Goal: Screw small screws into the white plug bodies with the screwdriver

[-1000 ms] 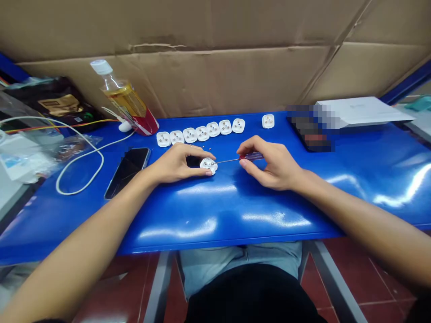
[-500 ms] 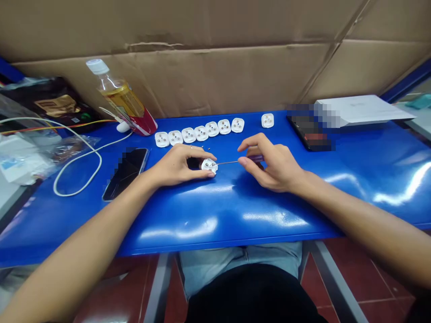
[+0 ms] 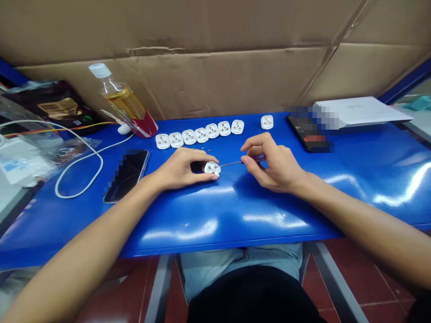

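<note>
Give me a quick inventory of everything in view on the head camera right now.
table: 1, blue, under everything
row plugs: 7, white, in a line along the far edge
lone plug: 1, white, right of the row
held plug: 1, white, centre
screwdriver: 1, dark handle, tip at the held plug
screws: several, metallic, below the row
phone: 1, black, left
blurred device: 1, black, far right
papers: white, far right
bottle: 1, yellow liquid, far left
cable: 1, white, left
cardboard: brown, behind the table
left hand: gripping the held plug
right hand: pinching the screwdriver
</note>
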### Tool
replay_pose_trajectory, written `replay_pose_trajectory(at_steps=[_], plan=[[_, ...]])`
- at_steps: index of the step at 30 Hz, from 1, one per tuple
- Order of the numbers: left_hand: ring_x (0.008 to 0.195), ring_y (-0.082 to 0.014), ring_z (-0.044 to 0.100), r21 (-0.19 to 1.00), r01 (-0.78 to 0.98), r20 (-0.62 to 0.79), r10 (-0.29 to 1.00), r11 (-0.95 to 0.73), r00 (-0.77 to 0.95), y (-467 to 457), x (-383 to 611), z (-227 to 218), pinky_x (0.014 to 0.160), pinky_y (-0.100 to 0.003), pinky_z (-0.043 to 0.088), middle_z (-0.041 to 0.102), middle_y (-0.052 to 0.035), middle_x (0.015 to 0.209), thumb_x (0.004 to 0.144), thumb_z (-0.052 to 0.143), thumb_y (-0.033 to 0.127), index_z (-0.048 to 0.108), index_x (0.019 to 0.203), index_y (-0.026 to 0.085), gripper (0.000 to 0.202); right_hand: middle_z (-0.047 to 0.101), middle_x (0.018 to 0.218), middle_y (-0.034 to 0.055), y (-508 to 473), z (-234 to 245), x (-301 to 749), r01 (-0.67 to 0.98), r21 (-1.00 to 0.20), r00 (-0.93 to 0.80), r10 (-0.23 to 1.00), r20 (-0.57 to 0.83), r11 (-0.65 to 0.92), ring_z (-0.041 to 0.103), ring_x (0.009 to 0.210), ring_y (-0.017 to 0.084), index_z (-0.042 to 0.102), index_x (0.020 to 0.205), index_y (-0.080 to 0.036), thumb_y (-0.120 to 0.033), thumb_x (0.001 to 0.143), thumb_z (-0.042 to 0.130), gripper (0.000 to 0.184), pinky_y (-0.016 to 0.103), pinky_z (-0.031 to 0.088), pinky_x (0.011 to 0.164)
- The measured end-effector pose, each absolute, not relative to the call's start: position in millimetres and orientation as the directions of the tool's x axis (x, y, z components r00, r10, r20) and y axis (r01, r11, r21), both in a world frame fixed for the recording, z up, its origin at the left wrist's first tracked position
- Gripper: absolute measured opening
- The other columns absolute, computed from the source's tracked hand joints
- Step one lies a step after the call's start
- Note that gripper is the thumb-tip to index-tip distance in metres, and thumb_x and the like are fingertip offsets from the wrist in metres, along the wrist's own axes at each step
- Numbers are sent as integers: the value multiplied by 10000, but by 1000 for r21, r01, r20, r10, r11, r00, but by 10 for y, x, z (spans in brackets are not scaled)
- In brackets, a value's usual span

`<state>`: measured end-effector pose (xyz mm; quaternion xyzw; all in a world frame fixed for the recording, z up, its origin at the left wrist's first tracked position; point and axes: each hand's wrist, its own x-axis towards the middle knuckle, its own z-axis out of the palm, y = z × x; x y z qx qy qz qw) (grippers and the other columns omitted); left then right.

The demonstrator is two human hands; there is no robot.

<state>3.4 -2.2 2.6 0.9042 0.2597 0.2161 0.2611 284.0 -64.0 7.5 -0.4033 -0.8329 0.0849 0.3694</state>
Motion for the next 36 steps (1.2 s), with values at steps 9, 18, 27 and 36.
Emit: replay_pose_trajectory(at_steps=[9, 18, 27, 36], plan=[[844, -186, 728, 580, 356, 241, 572, -732, 784, -31, 53, 20, 768, -275, 518, 802, -61, 994, 902, 796, 488, 791, 1194, 192, 416, 735, 745, -18, -662, 104, 2847, 683, -366, -388, 739, 551, 632, 683, 561, 162, 593, 1063, -253, -303, 958, 620, 119, 262, 497, 527], [787, -168, 698, 574, 357, 248, 572, -737, 782, -27, 50, 2, 744, -264, 496, 786, -50, 935, 907, 791, 489, 787, 1191, 187, 415, 736, 791, -5, -663, 115, 2842, 660, -372, -408, 727, 551, 653, 668, 564, 164, 578, 1155, -241, -326, 992, 611, 187, 281, 511, 555], [856, -191, 720, 589, 343, 252, 569, -732, 783, -30, 55, 4, 786, -275, 513, 796, -66, 1006, 902, 793, 491, 786, 1205, 196, 423, 769, 901, 27, -677, 130, 2859, 654, -360, -433, 719, 543, 665, 743, 678, 197, 558, 1251, -242, -319, 986, 618, 283, 296, 548, 599], [751, -154, 666, 574, 326, 283, 555, -751, 782, -47, 74, -2, 722, -256, 490, 750, -39, 877, 900, 803, 469, 780, 1196, 179, 414, 770, 865, 11, -693, 154, 2853, 648, -402, -423, 744, 517, 647, 711, 602, 172, 559, 1125, -249, -267, 923, 631, 215, 281, 525, 556]])
